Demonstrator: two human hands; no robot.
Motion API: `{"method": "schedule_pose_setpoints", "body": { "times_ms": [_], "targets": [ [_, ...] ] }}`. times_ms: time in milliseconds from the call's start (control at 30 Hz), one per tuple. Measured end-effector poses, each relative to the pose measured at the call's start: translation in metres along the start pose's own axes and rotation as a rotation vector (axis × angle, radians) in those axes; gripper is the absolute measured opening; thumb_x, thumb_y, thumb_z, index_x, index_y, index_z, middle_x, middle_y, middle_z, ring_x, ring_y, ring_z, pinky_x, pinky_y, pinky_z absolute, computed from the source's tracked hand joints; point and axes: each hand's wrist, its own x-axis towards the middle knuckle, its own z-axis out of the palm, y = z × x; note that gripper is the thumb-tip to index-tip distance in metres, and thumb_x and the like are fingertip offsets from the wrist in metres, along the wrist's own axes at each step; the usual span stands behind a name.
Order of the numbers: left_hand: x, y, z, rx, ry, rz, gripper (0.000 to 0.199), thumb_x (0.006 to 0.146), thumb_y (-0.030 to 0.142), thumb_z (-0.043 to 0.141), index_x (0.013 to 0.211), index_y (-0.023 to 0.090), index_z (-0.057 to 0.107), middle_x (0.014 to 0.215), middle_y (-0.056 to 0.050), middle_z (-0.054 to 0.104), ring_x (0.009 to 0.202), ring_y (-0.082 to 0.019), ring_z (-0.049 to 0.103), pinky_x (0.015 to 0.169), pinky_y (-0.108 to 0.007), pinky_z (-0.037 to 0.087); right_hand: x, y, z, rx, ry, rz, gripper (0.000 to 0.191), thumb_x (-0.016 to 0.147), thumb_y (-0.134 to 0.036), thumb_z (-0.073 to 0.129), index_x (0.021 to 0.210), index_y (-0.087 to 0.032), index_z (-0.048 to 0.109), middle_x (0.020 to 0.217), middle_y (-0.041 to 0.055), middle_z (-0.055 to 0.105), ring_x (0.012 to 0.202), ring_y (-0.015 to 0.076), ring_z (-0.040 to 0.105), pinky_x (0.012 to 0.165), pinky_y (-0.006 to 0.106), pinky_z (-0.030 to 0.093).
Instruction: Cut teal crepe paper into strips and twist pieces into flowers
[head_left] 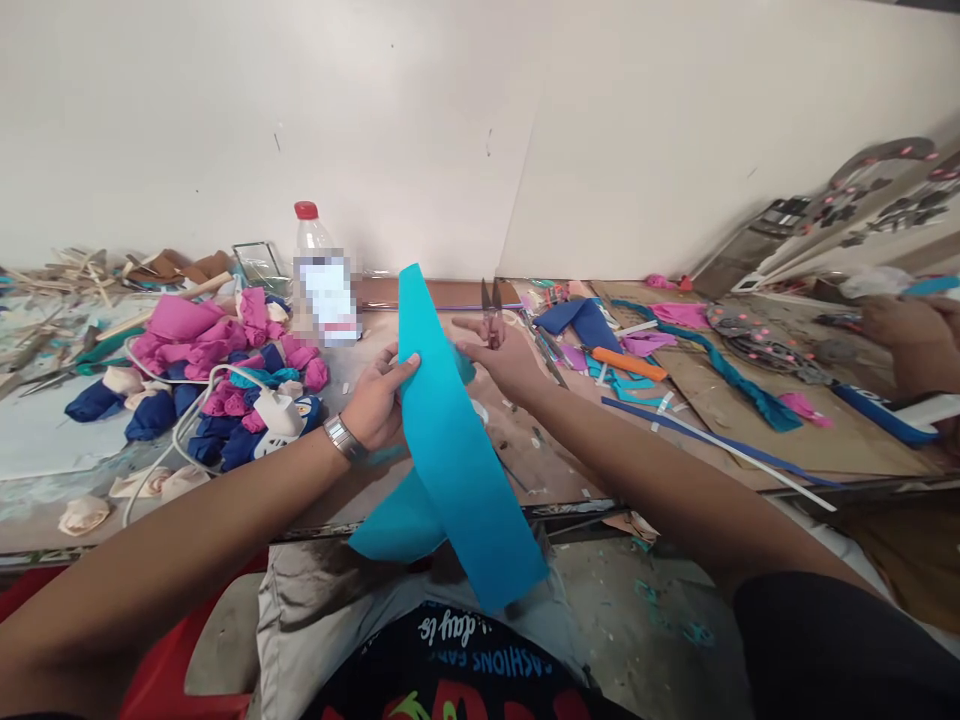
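A long turquoise strip (457,440) hangs from my left hand (379,405), whose thumb lies on its front near the upper left edge. The strip droops over the table's front edge toward my lap, and a second turquoise length shows behind it. My right hand (499,355) is just right of the strip, its fingers bent around the scissors (491,305), whose blades point up and stand slightly apart. The handles are mostly hidden by my fingers.
Pink and navy cloth bundles (202,345), a white cable, a bottle (311,230) and a lit phone (328,298) are to the left. Scraps, an orange-handled tool (628,363) and a teal band (735,375) lie right. Another person's hand (889,325) is at far right.
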Motion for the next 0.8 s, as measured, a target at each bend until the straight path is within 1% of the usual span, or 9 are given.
{"method": "schedule_pose_setpoints", "body": {
  "times_ms": [100,200,300,400,467,567,633,733,800],
  "targets": [
    [-0.003,0.002,0.003,-0.012,-0.029,-0.027,0.056,0.075,0.03,0.089,0.121,0.021,0.059,0.103,-0.003,0.077,0.082,-0.018,0.073,0.08,-0.035,0.063,0.005,0.011,0.002,0.186,-0.133,0.361,0.051,0.07,-0.059,0.085,0.082,-0.023,0.052,0.083,-0.0002,0.068,0.064,0.0119,0.055,0.052,0.024,0.042],
    [-0.004,0.003,0.003,0.02,-0.015,0.005,0.062,0.077,0.032,0.088,0.13,0.024,0.057,0.114,-0.004,0.077,0.089,-0.021,0.075,0.087,-0.039,0.062,0.002,0.012,0.001,0.279,-0.299,0.532,0.056,0.069,-0.066,0.085,0.086,-0.021,0.055,0.065,-0.0057,0.059,0.048,0.0085,0.043,0.042,0.022,0.031],
    [-0.002,0.005,-0.001,0.089,0.053,0.079,0.077,0.076,0.033,0.088,0.143,0.029,0.05,0.123,-0.005,0.075,0.097,-0.024,0.075,0.093,-0.044,0.061,0.0,0.004,-0.008,0.333,-0.313,0.479,0.06,0.058,-0.058,0.095,0.085,-0.021,0.054,0.057,-0.0108,0.05,0.043,0.0057,0.032,0.039,0.021,0.022],
    [0.003,0.004,-0.007,0.162,0.136,0.133,0.089,0.076,0.032,0.087,0.152,0.032,0.041,0.128,-0.006,0.073,0.109,-0.028,0.073,0.099,-0.047,0.059,0.003,-0.01,-0.02,0.378,-0.205,0.291,0.062,0.055,-0.048,0.099,0.081,-0.023,0.05,0.062,-0.0102,0.051,0.052,0.0078,0.043,0.049,0.022,0.038],
    [0.004,0.003,-0.01,0.218,0.161,0.154,0.085,0.077,0.032,0.086,0.151,0.031,0.045,0.137,-0.008,0.069,0.123,-0.03,0.067,0.106,-0.048,0.055,0.007,-0.021,-0.027,0.378,-0.188,0.23,0.065,0.057,-0.04,0.099,0.074,-0.023,0.038,0.059,-0.012,0.042,0.053,0.0071,0.041,0.054,0.021,0.04],
    [0.005,0.001,-0.012,0.308,0.172,0.193,0.064,0.079,0.032,0.085,0.138,0.025,0.061,0.15,-0.008,0.06,0.142,-0.033,0.053,0.118,-0.047,0.046,0.012,-0.033,-0.03,0.355,-0.181,0.2,0.062,0.059,-0.03,0.096,0.075,-0.023,0.037,0.062,-0.0123,0.041,0.054,0.0065,0.041,0.054,0.021,0.038],
    [0.004,0.001,-0.01,0.323,0.176,0.185,0.06,0.079,0.032,0.084,0.135,0.024,0.065,0.15,-0.009,0.06,0.143,-0.034,0.051,0.12,-0.048,0.044,0.018,-0.036,-0.031,0.338,-0.144,0.203,0.058,0.06,-0.025,0.095,0.077,-0.023,0.039,0.062,-0.0123,0.042,0.053,0.0064,0.04,0.052,0.021,0.036],
    [0.001,0.002,-0.005,0.296,0.178,0.14,0.072,0.077,0.03,0.086,0.143,0.026,0.059,0.15,-0.009,0.059,0.137,-0.036,0.057,0.115,-0.052,0.049,0.033,-0.04,-0.034,0.244,-0.095,0.204,0.055,0.059,-0.023,0.094,0.076,-0.023,0.042,0.06,-0.0116,0.044,0.051,0.0066,0.04,0.047,0.021,0.032],
    [-0.002,0.003,-0.001,0.284,0.185,0.12,0.081,0.074,0.027,0.088,0.147,0.028,0.054,0.151,-0.009,0.058,0.132,-0.036,0.061,0.11,-0.053,0.054,0.046,-0.046,-0.039,0.129,-0.138,0.218,0.052,0.061,-0.024,0.094,0.075,-0.022,0.045,0.058,-0.0109,0.045,0.049,0.0063,0.039,0.044,0.021,0.029]
  ]
}}
